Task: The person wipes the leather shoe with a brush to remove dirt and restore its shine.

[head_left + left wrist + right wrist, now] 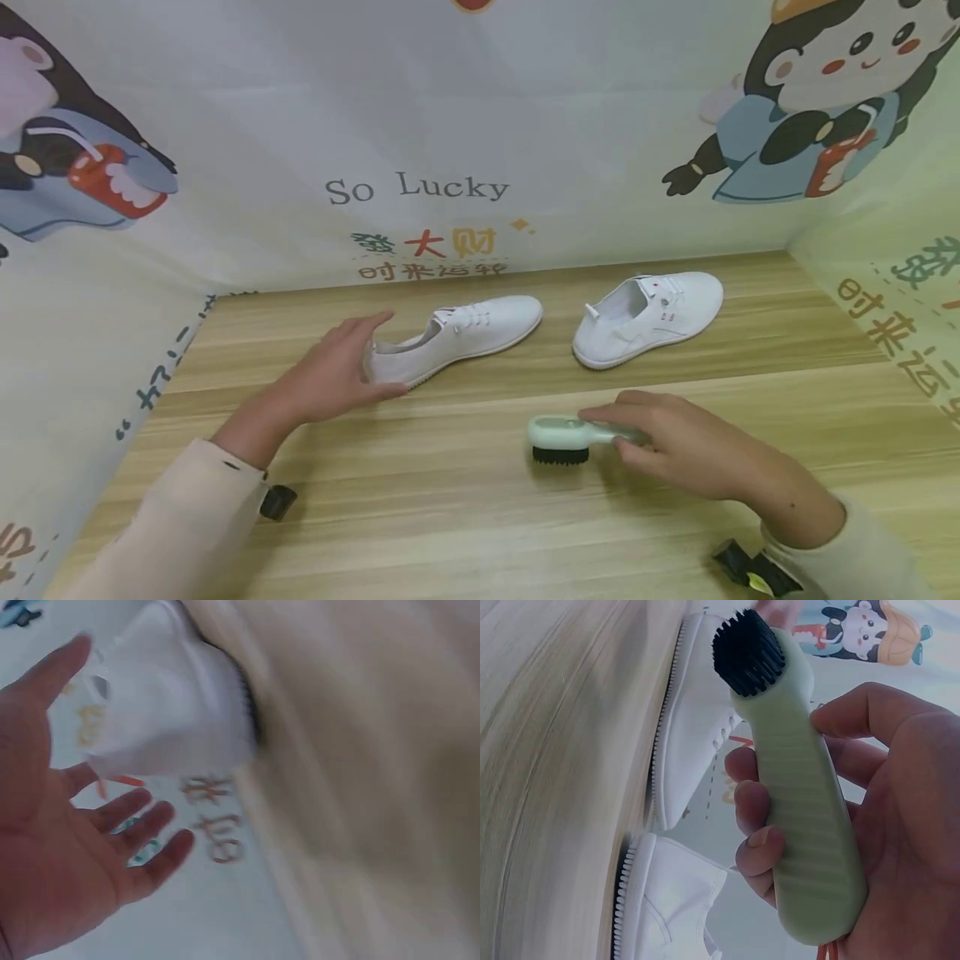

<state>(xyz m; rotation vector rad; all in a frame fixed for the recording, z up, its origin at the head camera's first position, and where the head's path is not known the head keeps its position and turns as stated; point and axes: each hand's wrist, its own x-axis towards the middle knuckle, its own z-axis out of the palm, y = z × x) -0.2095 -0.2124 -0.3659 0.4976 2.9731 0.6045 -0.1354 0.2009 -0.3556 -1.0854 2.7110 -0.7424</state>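
Observation:
Near the heel of a white lace-up shoe [487, 327] is my left hand [330, 375], its thumb and fingers spread to either side. In the left wrist view, the palm faces the heel [172, 705] with the fingers loosely extended and not closed round it. My right hand [686, 442] grips the handle of a pale green brush [558, 433] above the table, black bristles facing down. The right wrist view shows fingers [751, 802] wrapped round the ribbed handle. A second white shoe [652, 321] stands upright to the right, untouched.
Under everything is a wood-grain tabletop [420, 500]. White sheeting [420, 108] printed with cartoon figures and lettering rises behind the shoes and along both sides. Dark straps [279, 502] show near the sleeves.

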